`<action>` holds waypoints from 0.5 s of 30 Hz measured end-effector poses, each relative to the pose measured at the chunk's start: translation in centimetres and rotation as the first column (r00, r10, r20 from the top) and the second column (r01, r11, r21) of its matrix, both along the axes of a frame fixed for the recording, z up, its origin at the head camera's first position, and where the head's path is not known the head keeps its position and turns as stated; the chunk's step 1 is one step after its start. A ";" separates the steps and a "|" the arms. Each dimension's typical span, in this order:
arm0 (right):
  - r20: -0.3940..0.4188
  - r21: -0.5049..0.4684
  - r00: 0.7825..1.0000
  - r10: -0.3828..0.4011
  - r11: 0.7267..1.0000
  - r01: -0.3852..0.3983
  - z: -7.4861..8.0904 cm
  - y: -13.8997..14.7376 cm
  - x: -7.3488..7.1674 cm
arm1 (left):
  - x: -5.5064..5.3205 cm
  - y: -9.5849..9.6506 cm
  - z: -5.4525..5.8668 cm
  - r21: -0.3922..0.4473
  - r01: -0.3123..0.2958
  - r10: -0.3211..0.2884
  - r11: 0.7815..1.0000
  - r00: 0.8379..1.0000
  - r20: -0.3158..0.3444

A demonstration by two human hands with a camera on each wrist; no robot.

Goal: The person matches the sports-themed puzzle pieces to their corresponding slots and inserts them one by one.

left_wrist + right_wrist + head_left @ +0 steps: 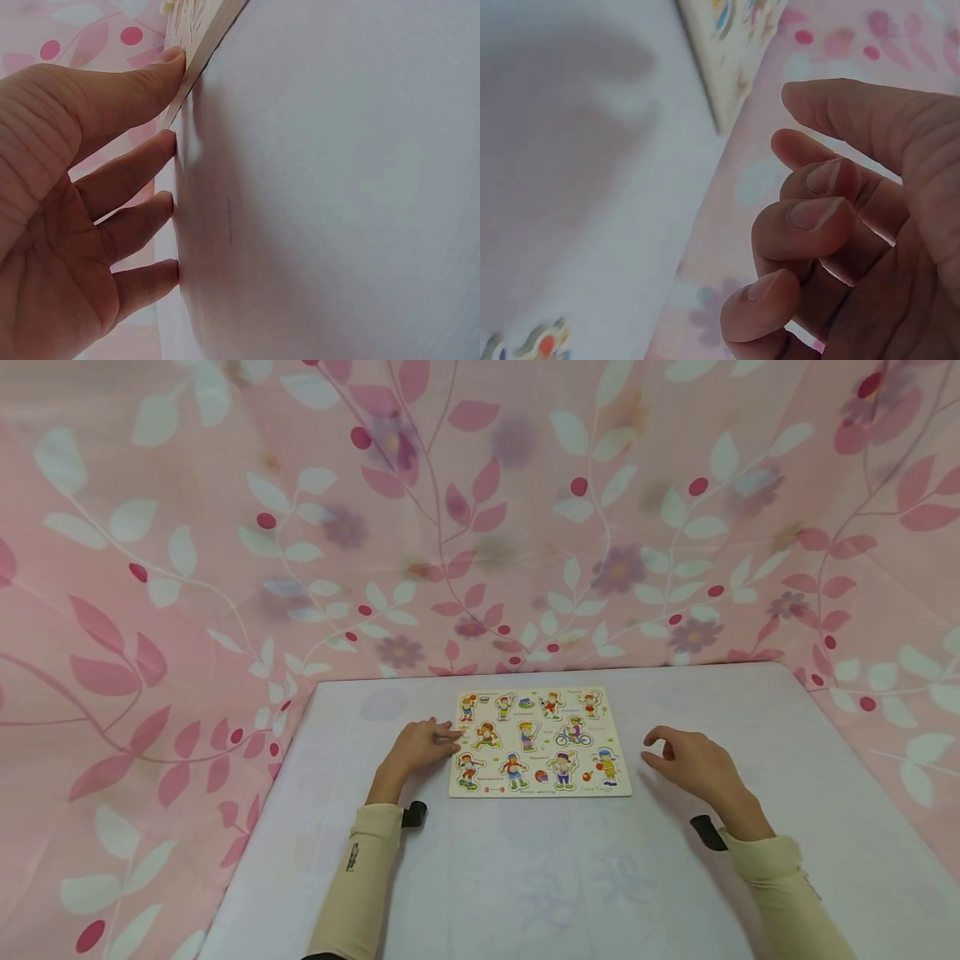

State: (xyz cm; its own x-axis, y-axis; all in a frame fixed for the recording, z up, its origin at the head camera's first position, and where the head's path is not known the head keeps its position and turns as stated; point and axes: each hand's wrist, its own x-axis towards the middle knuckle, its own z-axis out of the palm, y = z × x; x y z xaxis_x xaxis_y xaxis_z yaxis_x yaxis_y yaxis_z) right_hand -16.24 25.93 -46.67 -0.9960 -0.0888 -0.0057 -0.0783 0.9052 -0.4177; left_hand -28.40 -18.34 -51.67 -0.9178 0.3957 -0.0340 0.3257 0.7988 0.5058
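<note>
A flat puzzle board (540,743) with cartoon figures playing sports lies on the white-covered table. My left hand (422,748) is at its left side; in the left wrist view the thumb (142,86) touches the board's edge (202,56), while the other fingertips rest on the cloth, fairly straight. To the right of the board, apart from it, hovers my right hand (693,764). Its fingers (802,225) are loosely curled and hold nothing. A corner of the board (727,67) shows beyond the right hand in the right wrist view.
A white cloth (525,868) covers the table. Pink leaf-patterned fabric (465,510) hangs behind and along the sides. Colourful cut-out shapes (544,345) peek in at the lower left of the right wrist view; what they are is unclear.
</note>
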 end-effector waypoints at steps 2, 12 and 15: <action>0.014 -0.005 1.000 -0.017 1.000 0.017 -0.3 1.0 0.3 | 0.0 0.0 0.0 0.005 0.002 -0.002 1.000 1.000 -0.010; 0.076 -0.035 0.995 -0.067 0.997 0.070 -1.5 5.5 1.7 | 0.1 0.0 0.0 0.011 0.000 0.001 1.000 1.000 -0.013; 0.107 -0.045 0.991 -0.079 0.995 0.085 -1.7 6.7 2.2 | 0.1 0.0 0.0 0.012 -0.003 0.003 1.000 1.000 -0.007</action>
State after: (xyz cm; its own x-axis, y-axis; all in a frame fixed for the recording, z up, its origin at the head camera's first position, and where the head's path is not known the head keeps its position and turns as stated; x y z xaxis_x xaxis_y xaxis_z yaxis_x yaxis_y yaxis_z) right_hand -14.09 32.60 -48.35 -0.9941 -0.0097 -0.1080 0.0418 0.8848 -0.4642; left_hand -28.30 -18.37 -51.69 -0.9193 0.3928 -0.0232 0.3263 0.7938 0.5132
